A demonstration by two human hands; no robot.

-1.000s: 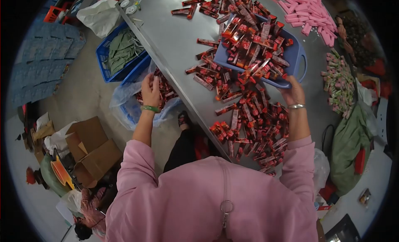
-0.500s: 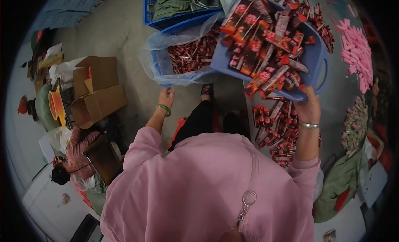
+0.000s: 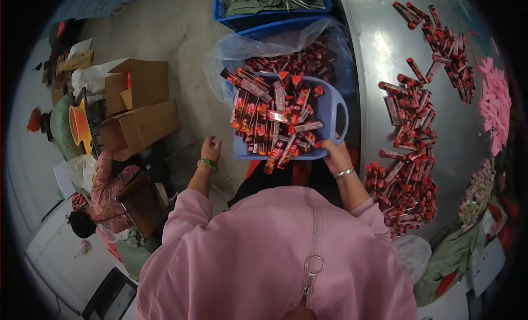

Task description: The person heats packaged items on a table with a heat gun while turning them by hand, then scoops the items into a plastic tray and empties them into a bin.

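My right hand point(image 3: 334, 155) grips the rim of a blue plastic basin point(image 3: 330, 114) near its loop handle. Small red-and-black wrapped tubes point(image 3: 261, 122) are heaped inside the basin, some poking over its front edge. Behind it, partly covered by the basin, a blue crate point(image 3: 346, 59) lined with a clear plastic bag point(image 3: 220, 59) contains many more of the tubes. My left hand point(image 3: 211, 149) hangs in the air left of the basin, fingers apart, touching nothing.
On the metal table point(image 3: 379, 39) at right lie scattered tubes point(image 3: 410, 182) and a pile of pink sticks point(image 3: 493, 108). A blue crate point(image 3: 275, 17) of green cloth stands at the back. Cardboard boxes point(image 3: 140, 127) and a seated person point(image 3: 110, 191) are at left.
My right hand has brought the loaded basin left, off the table, to in front of the bag-lined crate. My left hand has shifted slightly left and down, staying free.
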